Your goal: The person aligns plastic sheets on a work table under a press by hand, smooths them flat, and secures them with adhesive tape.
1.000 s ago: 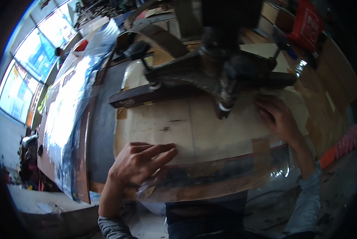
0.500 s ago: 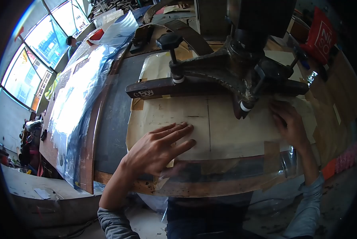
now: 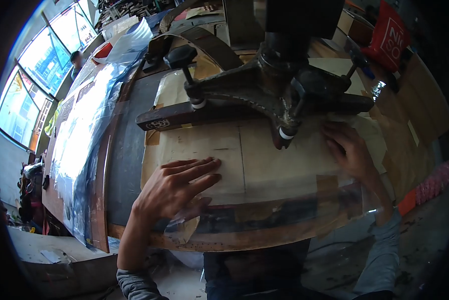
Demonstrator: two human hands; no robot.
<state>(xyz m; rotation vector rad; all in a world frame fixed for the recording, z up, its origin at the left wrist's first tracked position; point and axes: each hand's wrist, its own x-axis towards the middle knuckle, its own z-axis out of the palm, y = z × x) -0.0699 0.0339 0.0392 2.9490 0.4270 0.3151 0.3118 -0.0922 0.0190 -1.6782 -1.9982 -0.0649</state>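
Note:
My left hand (image 3: 177, 187) lies over the left part of a beige paper-covered board (image 3: 279, 170), its fingers stretched toward a dark line drawn down the middle. Its thumb shows dimly, apart from the fingers, behind a clear plastic sheet (image 3: 264, 212) that spans the board's front edge. On the right, my right hand (image 3: 352, 150) rests on the board with fingers extended and thumb apart. Those fingertips are close to a dark metal bar (image 3: 224, 112) under a heavy press head (image 3: 279, 75). Whether either hand pinches the clear film cannot be made out.
Clear plastic sheets (image 3: 84, 165) cover a bench on the left, near the windows. A red bag (image 3: 387, 37) stands at the back right. Black knobs (image 3: 180, 57) stick up from the press arms. Another person (image 3: 76, 62) is at the far left.
The camera view has turned, so the press and board appear farther left. Both hands keep nearly the same places on the board. The clear sheet's right part looks shifted.

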